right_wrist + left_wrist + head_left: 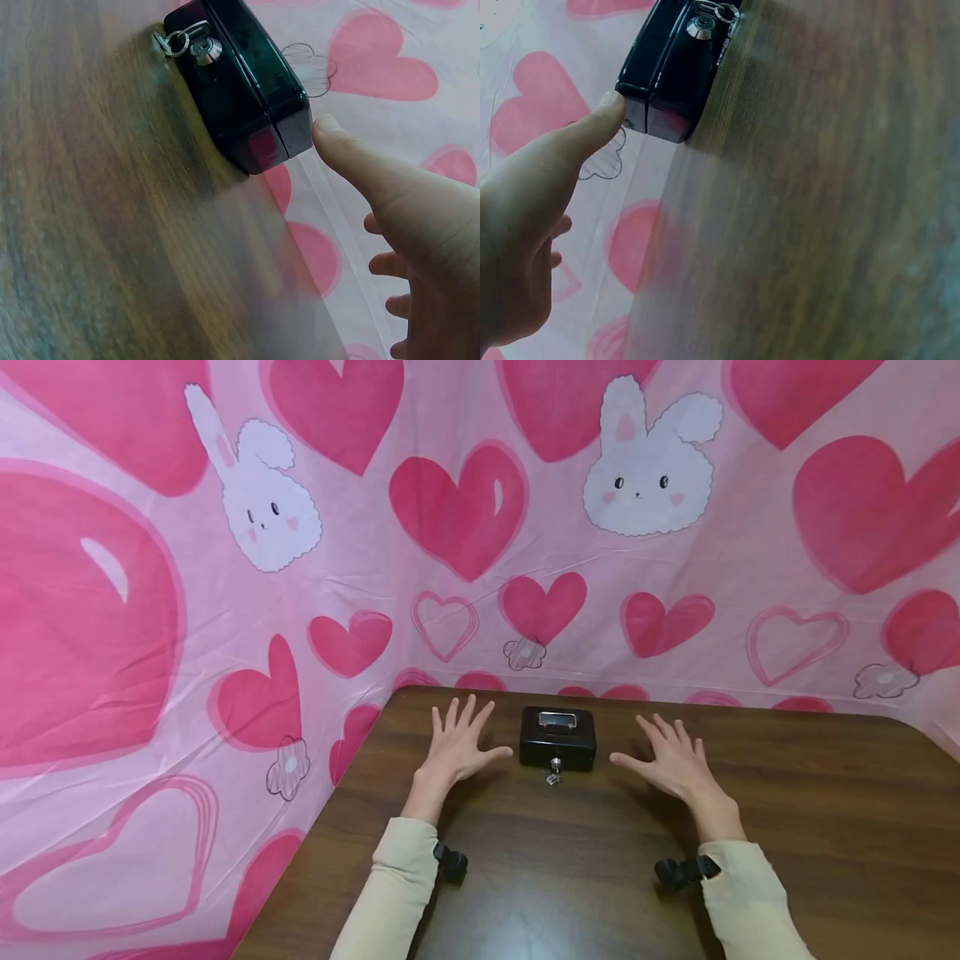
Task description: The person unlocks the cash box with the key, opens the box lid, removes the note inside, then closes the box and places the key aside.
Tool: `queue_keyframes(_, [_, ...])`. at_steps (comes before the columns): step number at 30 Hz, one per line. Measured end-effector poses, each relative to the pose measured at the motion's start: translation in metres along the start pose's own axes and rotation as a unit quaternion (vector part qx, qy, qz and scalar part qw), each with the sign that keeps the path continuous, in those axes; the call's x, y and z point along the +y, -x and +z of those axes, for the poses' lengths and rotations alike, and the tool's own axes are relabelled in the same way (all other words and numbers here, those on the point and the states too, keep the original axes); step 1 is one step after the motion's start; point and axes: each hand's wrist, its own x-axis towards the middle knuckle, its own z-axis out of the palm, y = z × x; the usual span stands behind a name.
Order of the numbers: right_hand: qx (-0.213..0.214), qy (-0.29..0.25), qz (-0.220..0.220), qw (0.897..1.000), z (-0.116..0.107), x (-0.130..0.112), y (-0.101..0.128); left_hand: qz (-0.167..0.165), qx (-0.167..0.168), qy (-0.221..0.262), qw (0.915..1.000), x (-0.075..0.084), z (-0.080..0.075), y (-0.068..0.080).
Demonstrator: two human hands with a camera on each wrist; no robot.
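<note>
A small black cash box [557, 740] with a silver handle on its lid stands on the brown wooden table [555, 860]. Its lid is down. In the front lock sits a key [196, 31], and a ring with another key hangs from it. To the left of the box, my left hand [459, 749] is held with fingers spread, the thumb pointing at the box and apart from it in the head view. On the other side my right hand [672, 762] is spread likewise, its thumb a short way from the box. Neither hand holds anything.
A pink cloth [480, 552] printed with hearts and rabbits hangs behind the table and along its left side. Each sleeve cuff carries a black wrist camera, one on the left [452, 862] and one on the right [681, 872]. The box stands near the table's far edge.
</note>
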Motion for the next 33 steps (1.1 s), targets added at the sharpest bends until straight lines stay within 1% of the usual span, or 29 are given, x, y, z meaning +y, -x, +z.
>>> queue_keyframes(4, [0.011, 0.005, -0.014, 1.0, 0.001, 0.0, -0.002, 0.004, 0.002, 0.015, 0.9999, 0.001, 0.0, 0.0])
queue_keyframes(8, [0.023, 0.003, -0.035, 0.999, 0.0, -0.002, -0.005, 0.012, 0.009, 0.047, 0.9988, 0.002, 0.0, -0.002])
queue_keyframes(12, [0.024, -0.005, -0.042, 0.999, -0.002, -0.005, -0.004, 0.021, 0.012, 0.07, 0.9972, 0.004, 0.001, -0.003])
queue_keyframes(15, [0.024, -0.009, -0.047, 0.999, -0.003, -0.007, -0.003, 0.03, 0.011, 0.078, 0.9965, 0.005, 0.002, -0.004])
queue_keyframes(19, [0.029, -0.014, -0.056, 0.998, -0.003, -0.01, -0.005, 0.043, 0.012, 0.069, 0.9966, 0.007, 0.004, -0.005])
queue_keyframes(23, [0.043, -0.024, -0.06, 0.997, -0.004, -0.014, -0.005, 0.049, 0.011, 0.061, 0.9969, 0.008, 0.005, -0.005])
queue_keyframes(28, [0.065, -0.047, -0.07, 0.994, -0.004, -0.017, -0.004, 0.056, 0.01, 0.064, 0.9964, 0.012, 0.006, -0.006])
queue_keyframes(33, [0.076, -0.063, -0.087, 0.991, 0.0, -0.022, -0.005, 0.066, 0.007, 0.067, 0.9955, 0.015, 0.008, -0.006])
